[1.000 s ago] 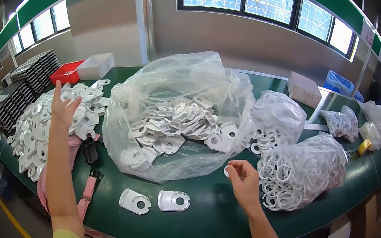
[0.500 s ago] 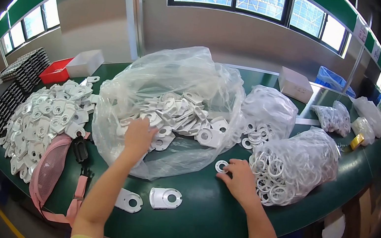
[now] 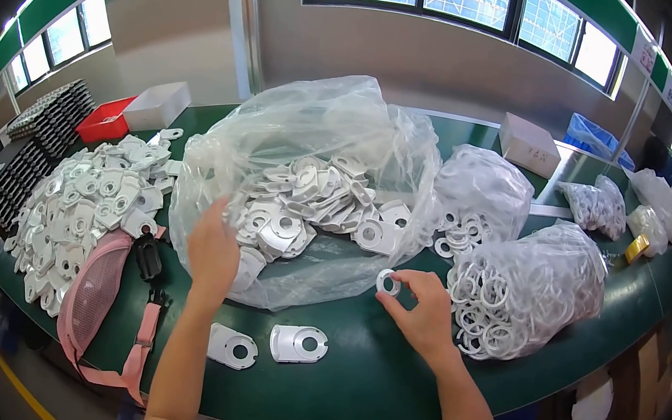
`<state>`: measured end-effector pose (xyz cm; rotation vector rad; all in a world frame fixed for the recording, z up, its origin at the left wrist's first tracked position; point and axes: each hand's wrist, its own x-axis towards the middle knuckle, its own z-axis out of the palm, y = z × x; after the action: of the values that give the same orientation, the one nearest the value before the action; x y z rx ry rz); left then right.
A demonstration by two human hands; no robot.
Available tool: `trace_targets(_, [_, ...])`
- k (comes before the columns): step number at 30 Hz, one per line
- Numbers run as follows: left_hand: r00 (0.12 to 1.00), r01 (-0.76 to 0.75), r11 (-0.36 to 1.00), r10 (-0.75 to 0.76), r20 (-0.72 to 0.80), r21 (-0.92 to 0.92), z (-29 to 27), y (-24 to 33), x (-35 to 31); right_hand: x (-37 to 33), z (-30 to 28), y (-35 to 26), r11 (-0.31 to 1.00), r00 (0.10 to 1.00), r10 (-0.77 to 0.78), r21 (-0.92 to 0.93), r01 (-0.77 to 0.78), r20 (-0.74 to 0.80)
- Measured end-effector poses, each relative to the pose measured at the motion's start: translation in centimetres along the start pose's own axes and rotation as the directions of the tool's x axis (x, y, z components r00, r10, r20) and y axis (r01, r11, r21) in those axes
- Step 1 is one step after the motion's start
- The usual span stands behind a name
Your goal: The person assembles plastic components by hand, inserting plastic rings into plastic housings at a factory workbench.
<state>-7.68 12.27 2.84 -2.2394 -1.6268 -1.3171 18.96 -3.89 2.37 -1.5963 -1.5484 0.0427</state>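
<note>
My right hand [image 3: 423, 316] pinches a small white ring [image 3: 393, 288] between thumb and forefinger, held up over the green table. My left hand [image 3: 213, 254] is at the front left of a big clear plastic bag [image 3: 318, 102], its fingers blurred. Beside its thumb shows a white plate part [image 3: 250, 267]; whether the hand holds it I cannot tell. Inside the bag lies a heap of white plate parts with round holes [image 3: 316, 194]. Two similar plates lie on the table before me, a left plate [image 3: 225, 346] and a right plate [image 3: 288, 343].
On the left are a pile of finished-looking white parts [image 3: 90, 206], a pink mesh pouch with strap [image 3: 95, 286], stacked black trays [image 3: 22, 169] and a red bin [image 3: 103, 123]. To the right, clear bags hold white rings [image 3: 536, 281]. A carton [image 3: 529, 144] stands behind.
My right hand has lifted the ring off the table and tilted it. My left hand has drawn back from the heap, to the left and towards me.
</note>
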Motion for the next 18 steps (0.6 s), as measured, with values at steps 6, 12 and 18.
trace_targets(6, [0.838, 0.45, 0.75, -0.166, 0.521, -0.485, -1.4, 4.6, -3.6, -0.3, 1.3, -0.3, 0.961, 0.962, -0.219, 0.136, 0.242, -0.165])
trace_targets(12, [0.422, 0.904, -0.111, 0.097, 0.901, -0.412, 0.2, 9.2, -9.3, -1.1, 2.0, -1.3, 0.902, 0.919, -0.394, 0.18, 0.391, -0.022])
trace_targets(18, [0.363, 0.925, -0.196, 0.207, 0.908, -0.325, 0.3, 10.3, -9.9, -0.8, 1.9, -0.2, 0.936, 0.96, -0.275, 0.243, 0.254, 0.057])
